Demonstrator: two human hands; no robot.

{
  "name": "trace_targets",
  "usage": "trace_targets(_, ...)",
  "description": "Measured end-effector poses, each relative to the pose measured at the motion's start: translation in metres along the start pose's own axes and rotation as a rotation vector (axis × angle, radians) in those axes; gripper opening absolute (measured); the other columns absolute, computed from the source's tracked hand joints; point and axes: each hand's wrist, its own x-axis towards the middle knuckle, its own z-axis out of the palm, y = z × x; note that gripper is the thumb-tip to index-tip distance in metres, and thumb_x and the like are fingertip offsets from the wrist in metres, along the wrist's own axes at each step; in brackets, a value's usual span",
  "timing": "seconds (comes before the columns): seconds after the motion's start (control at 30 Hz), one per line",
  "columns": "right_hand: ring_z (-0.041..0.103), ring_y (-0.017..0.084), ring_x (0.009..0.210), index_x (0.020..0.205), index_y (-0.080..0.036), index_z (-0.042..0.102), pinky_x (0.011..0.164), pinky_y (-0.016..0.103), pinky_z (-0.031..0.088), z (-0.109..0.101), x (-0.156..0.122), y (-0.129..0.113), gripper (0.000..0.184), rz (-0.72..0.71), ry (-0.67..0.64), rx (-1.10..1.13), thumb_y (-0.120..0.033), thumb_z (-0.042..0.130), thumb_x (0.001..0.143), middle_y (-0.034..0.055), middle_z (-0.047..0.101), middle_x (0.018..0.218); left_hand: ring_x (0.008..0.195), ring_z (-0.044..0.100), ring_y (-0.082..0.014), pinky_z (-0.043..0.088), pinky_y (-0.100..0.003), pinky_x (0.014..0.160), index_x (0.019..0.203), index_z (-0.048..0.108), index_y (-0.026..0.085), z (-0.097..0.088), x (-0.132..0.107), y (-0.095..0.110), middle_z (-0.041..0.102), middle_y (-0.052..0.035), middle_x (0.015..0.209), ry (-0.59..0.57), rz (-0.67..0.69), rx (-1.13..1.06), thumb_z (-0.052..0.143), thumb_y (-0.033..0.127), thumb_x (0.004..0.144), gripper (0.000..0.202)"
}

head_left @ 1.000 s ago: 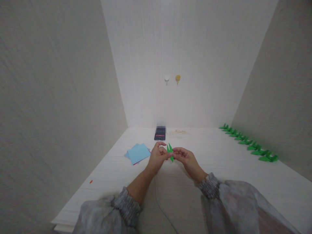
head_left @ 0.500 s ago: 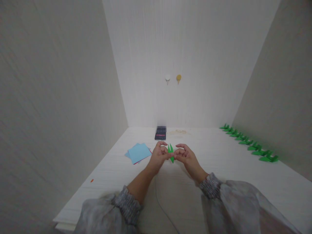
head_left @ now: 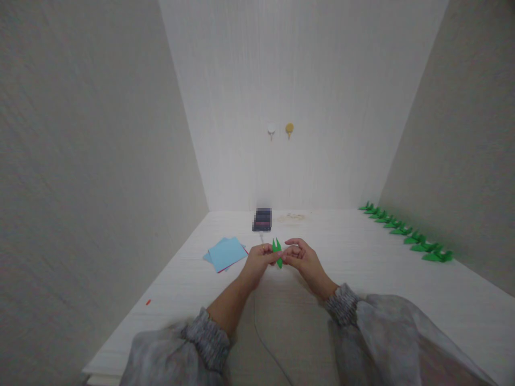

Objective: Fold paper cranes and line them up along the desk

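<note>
A small folded green paper piece (head_left: 278, 261), with two narrow points at its top, is held upright over the middle of the table. My left hand (head_left: 258, 261) pinches it from the left, thumb across its face. From the right, the thumb and forefinger of my right hand (head_left: 301, 259) grip its edge, while the other fingers stay curled and lifted. Blue paper sheets (head_left: 227, 254) lie just left of my left hand, with a thin red edge showing beneath. The fingertips behind the green paper are partly hidden.
Folded green paper cranes (head_left: 414, 237) stand in a row along the right wall. A phone (head_left: 263, 220) lies at the back with a white cable (head_left: 257, 327) running towards me. A small orange scrap (head_left: 148, 302) lies at left. Two hooks (head_left: 289, 128) are on the back wall.
My left forefinger has come down and folded in closer to the green paper. Both hands still hold it. The whole view has shifted slightly.
</note>
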Motion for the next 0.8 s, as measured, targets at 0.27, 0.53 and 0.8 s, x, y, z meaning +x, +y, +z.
trace_targets(0.27,0.054,0.011,0.064,0.079,-0.018,0.054,0.061,0.025,0.044,0.003,-0.004,-0.004,0.025,-0.01,-0.058,-0.054,-0.022,0.067,0.058,-0.001,0.058,0.069,0.047,0.042,-0.0077,0.03,-0.021,0.05,0.059,0.059,0.011,-0.005,0.001,-0.002,0.055,-0.0002,0.052,0.001,-0.038,-0.105,0.068,0.03,0.055,0.021)
trace_targets(0.53,0.054,0.011,0.061,0.076,-0.018,0.057,0.06,0.024,0.043,0.003,-0.001,-0.005,0.02,-0.036,-0.002,-0.113,-0.023,0.067,0.059,-0.0016,0.058,0.064,0.052,0.045,-0.0075,0.035,-0.02,0.054,0.068,0.061,0.011,0.004,-0.004,0.005,0.056,-0.0009,0.059,-0.005,0.01,-0.107,0.067,0.033,0.058,0.024)
trace_targets(0.8,0.055,0.013,0.068,0.084,-0.019,0.06,0.063,0.026,0.043,-0.001,-0.002,-0.003,0.022,-0.065,-0.009,-0.148,-0.028,0.063,0.064,0.0012,0.06,0.073,0.06,0.05,-0.0095,0.04,-0.023,0.063,0.07,0.055,0.013,0.004,0.001,0.002,0.056,-0.0009,0.066,0.023,-0.001,-0.255,0.064,0.039,0.061,0.029)
